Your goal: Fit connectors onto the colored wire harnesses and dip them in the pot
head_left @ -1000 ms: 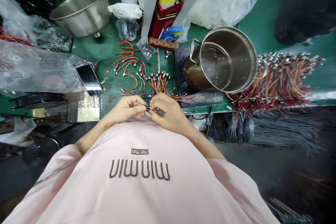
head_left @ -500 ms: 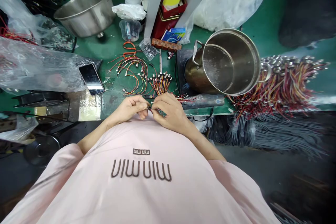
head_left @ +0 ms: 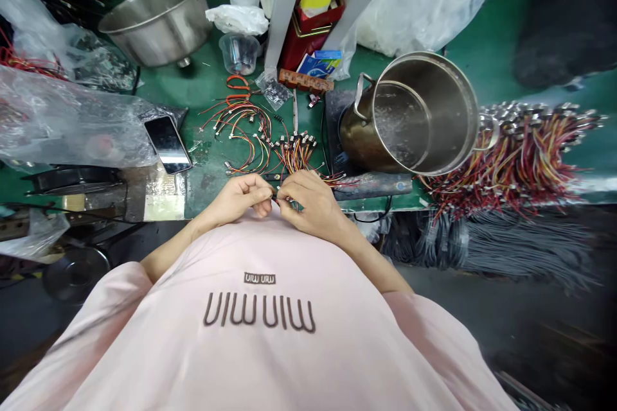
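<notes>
A green-topped workbench [head_left: 212,67] stands in a dim workshop, 2 pale metal uprights [head_left: 286,0] rising from it and bundled gray cables [head_left: 520,247] hanging over a dark floor [head_left: 453,308].

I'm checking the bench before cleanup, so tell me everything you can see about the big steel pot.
The large stainless steel pot stands uncovered on a flat dark base. Its inside is shiny, while its outer wall looks brownish. It has two metal loop handles: one faces the back of the bench, and the other sits beside a heap of colored wires.
</notes>
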`<state>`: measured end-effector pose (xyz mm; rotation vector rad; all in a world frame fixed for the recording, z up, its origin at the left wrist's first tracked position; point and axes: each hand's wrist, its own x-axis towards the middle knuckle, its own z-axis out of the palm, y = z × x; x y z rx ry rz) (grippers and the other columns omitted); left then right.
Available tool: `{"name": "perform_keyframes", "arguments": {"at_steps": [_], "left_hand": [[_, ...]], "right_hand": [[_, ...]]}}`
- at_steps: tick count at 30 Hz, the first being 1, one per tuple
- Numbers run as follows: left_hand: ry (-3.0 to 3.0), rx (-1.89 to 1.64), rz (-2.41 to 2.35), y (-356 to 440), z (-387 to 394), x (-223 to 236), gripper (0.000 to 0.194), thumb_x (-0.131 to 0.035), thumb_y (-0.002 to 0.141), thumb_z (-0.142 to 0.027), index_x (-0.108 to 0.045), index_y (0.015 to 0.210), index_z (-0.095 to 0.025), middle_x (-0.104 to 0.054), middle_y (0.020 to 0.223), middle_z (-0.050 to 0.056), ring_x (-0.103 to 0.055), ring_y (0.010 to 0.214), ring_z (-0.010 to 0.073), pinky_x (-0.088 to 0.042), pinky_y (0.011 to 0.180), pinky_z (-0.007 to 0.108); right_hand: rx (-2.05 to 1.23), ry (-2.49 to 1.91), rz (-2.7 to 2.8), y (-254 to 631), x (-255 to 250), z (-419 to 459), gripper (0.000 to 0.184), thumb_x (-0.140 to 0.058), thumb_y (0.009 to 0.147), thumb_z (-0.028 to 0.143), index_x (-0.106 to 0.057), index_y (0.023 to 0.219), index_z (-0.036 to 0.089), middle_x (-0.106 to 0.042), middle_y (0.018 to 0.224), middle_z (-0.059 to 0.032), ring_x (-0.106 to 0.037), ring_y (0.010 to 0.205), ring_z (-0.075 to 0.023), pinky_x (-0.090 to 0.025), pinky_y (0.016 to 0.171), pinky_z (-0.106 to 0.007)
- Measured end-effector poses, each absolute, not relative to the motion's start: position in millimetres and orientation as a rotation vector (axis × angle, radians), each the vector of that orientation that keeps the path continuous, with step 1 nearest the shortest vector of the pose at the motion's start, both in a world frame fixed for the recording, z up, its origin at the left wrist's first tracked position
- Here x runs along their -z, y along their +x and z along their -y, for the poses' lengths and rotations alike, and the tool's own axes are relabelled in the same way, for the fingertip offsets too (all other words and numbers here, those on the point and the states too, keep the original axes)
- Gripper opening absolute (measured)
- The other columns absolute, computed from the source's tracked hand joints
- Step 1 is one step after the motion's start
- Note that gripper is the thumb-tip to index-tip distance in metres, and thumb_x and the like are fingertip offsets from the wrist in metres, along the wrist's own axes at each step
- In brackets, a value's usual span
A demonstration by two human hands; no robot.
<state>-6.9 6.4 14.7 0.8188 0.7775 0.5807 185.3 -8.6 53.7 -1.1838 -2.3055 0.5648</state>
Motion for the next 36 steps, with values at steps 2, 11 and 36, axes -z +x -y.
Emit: {"name": "perform_keyframes", "arguments": {"at_steps": [2,11,36], "left_hand": [[0.801,-0.594,-0.777,-6,-6,-13,0.037,-0.073,0.073,-0.047,-0.059,0.078,-0.012,-0.066,0.061,0.0,-0.06,0.05,0.0087,-0.049,0.052,0.02],[0.571,-0.689,-0.888,0,-8,-19,0.041,-0.079,0.065,-0.047,-0.057,0.075,-0.013,-0.064,0.055,-0.002,-0.058,0.047,0.0087,-0.048,0.047,0.019],[0.445,-0.624,-0.755,-3,-11,-17,0.04,-0.08,0.066,-0.043,-0.062,0.082,-0.012,-0.063,0.054,-0.001,-0.057,0.046,0.0086,-0.046,0.044,0.017]], "right_hand": [[-0.561,-1.16,2.301,186,-54,7,0.011,-0.053,0.082,0.014,-0.057,0.074,0.019,-0.064,0.078,-0.0037,-0.056,0.077,-0.0176,-0.039,0.071,-0.033],[-0.405,-1.133,2.177,196,-57,17,0.005,-0.06,0.085,0.021,-0.06,0.08,0.02,-0.065,0.074,-0.004,-0.056,0.07,-0.0174,-0.044,0.067,-0.032],[-0.868,-1.251,1.989,186,-47,13,0.015,-0.053,0.087,0.016,-0.067,0.083,0.018,-0.071,0.08,-0.003,-0.062,0.071,-0.0119,-0.047,0.068,-0.024]]}}
